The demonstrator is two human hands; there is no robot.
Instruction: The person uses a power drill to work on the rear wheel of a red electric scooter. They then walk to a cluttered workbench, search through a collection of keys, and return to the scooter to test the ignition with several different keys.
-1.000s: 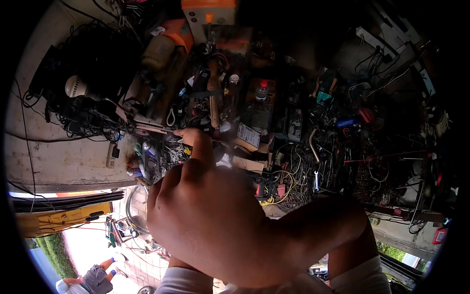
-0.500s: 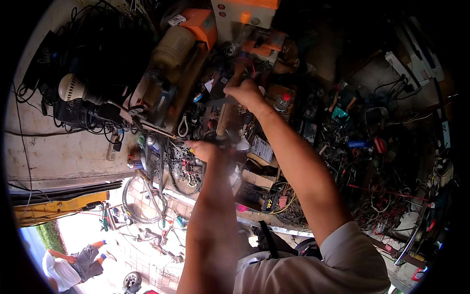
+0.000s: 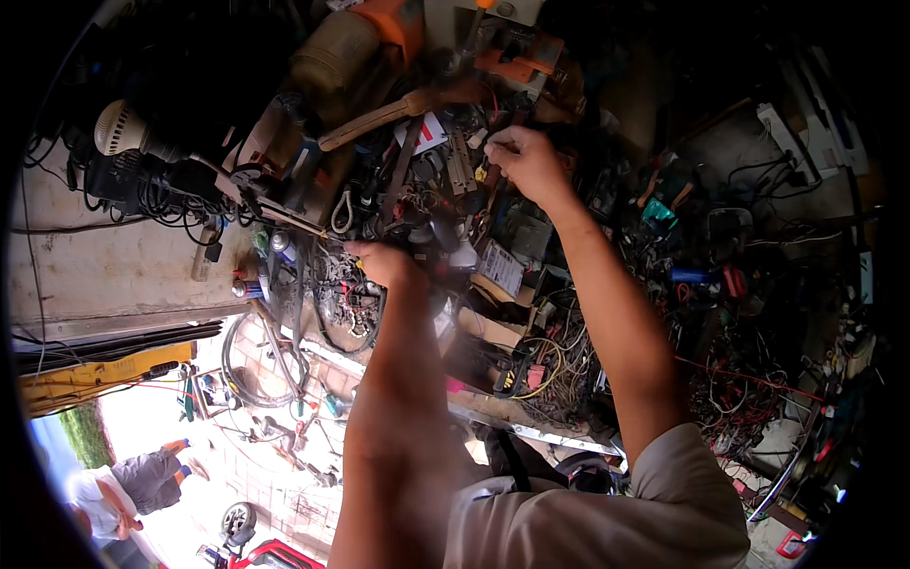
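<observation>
My right hand (image 3: 533, 169) hovers above the crowded bench with its fingers loosely curled and thumb apart. Nothing shows in its grasp. To its upper left lies a tool with a long wooden handle (image 3: 368, 123); its darker end points right, and I cannot tell its exact kind. My left hand (image 3: 387, 266) is lower and further left, fingers closed. A small yellow bit shows under its fingertips, but what it grips is hidden. Near those fingertips ends a thin metal rod (image 3: 301, 224). Between the hands lie a flat slotted metal bar (image 3: 462, 163) and a white-and-red card (image 3: 429, 134).
Beyond stands a beige cylindrical machine (image 3: 334, 49) beside an orange casing. A bulb-like white lamp (image 3: 121, 129) hangs over tangled black cables at left. Open cardboard boxes (image 3: 491, 327) and wires crowd the bench's near edge. Outside, lower left, is another person (image 3: 142, 488).
My right hand has moved right, away from the wooden-handled tool, which has swung from pointing toward me to lying leftward. My left hand has barely moved. The whole view has shifted slightly.
</observation>
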